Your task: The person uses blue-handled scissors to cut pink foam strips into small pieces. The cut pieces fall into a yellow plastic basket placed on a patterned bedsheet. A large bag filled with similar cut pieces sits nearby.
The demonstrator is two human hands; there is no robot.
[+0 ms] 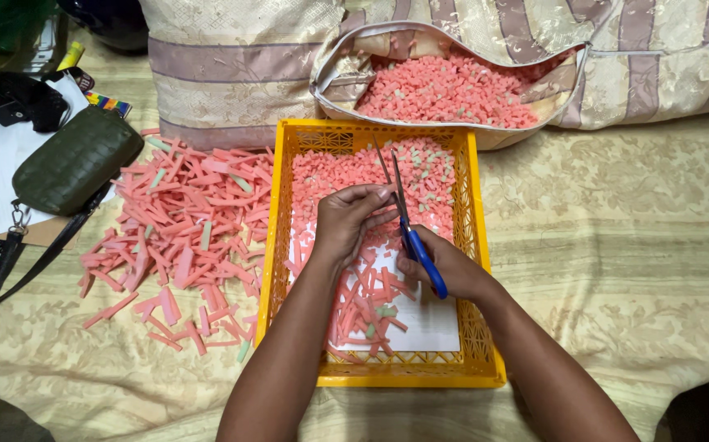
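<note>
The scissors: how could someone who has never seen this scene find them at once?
Look at the yellow crate in the middle of the bedspread. Above it, the right hand holds the scissors. Their blue handles and metal blades are unique among the pink foam pieces.

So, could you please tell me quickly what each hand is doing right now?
Left hand: fingers pinched on a pink foam strip.
Right hand: closed on the blue-handled scissors, blades open.

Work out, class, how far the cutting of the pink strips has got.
Done: small cut bits fill the far half of the yellow crate and the open cushion cover. In hand: the left hand holds strips up to blue-handled scissors worked by the right hand. Left: uncut strips in the crate's near half and a large pile beside it on the cloth.
</note>
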